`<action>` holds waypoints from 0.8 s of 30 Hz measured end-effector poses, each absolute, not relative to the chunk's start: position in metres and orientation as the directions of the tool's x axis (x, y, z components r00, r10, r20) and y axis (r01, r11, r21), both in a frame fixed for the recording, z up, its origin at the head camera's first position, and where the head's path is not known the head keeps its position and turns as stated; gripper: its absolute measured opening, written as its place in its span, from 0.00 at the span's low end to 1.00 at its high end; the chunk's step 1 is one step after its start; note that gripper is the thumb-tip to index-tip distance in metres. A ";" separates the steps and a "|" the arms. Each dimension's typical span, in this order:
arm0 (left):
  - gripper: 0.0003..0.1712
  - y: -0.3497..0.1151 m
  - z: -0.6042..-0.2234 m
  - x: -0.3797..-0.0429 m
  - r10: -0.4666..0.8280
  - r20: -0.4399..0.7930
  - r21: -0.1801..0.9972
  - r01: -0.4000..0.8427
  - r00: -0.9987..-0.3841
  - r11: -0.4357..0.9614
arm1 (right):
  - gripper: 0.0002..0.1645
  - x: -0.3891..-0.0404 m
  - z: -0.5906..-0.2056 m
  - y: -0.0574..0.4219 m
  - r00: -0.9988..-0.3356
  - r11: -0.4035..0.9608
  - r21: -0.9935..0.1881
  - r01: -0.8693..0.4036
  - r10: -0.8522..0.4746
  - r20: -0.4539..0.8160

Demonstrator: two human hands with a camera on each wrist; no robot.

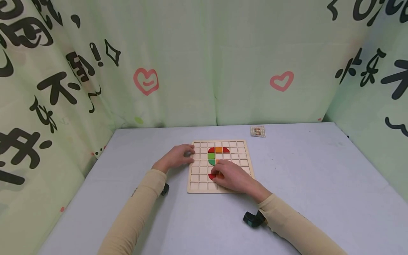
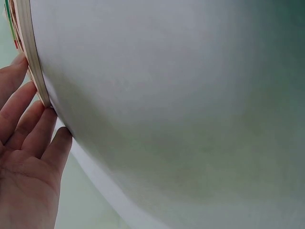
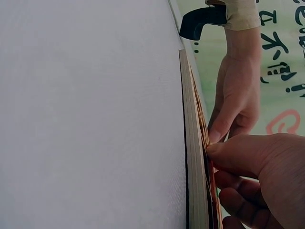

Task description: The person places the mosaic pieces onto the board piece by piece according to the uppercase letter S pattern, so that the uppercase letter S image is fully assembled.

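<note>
A square wooden grid board (image 1: 199,180) lies on the table. In its upper part are two red quarter-round tiles with an orange square tile (image 1: 218,150) between them. Below the left one come a light green square tile (image 1: 211,156) and a dark green quarter-round tile (image 1: 211,162). My left hand (image 1: 176,156) touches the board's left edge with its fingertips; the left wrist view shows its fingers (image 2: 45,131) extended along that edge. Over the lower middle cells, my right hand (image 1: 234,176) pinches a red quarter-round tile (image 1: 211,176) between thumb and fingers. Its palm hides the cells beneath.
A small card with a grid pattern (image 1: 257,131) lies at the table's back edge, right of the board. Pale green curtains (image 1: 216,71) with writing and hearts stand behind and beside the table. A black wrist device (image 1: 254,219) sits under the right sleeve.
</note>
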State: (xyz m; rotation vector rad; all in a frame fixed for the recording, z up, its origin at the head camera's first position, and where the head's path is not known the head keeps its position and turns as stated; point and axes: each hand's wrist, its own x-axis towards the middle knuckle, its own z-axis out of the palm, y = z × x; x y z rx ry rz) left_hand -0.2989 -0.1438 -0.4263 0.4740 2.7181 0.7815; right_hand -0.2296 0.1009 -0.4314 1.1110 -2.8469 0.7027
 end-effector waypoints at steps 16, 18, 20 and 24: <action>0.21 -0.143 -0.430 -0.300 0.386 -0.166 0.548 0.241 -0.907 0.801 | 0.12 -0.243 -0.409 0.131 -0.857 0.707 -0.507 -0.493 -0.496 0.141; 0.21 -0.142 -0.430 -0.301 0.387 -0.166 0.547 0.242 -0.907 0.801 | 0.13 -0.248 -0.406 0.141 -0.873 0.714 -0.523 -0.465 -0.466 0.141; 0.21 -0.143 -0.429 -0.300 0.387 -0.167 0.547 0.241 -0.907 0.802 | 0.14 -0.253 -0.404 0.152 -0.889 0.725 -0.529 -0.441 -0.435 0.144; 0.21 -0.144 -0.429 -0.299 0.382 -0.169 0.542 0.238 -0.909 0.806 | 0.17 -0.262 -0.401 0.176 -0.920 0.759 -0.530 -0.378 -0.371 0.125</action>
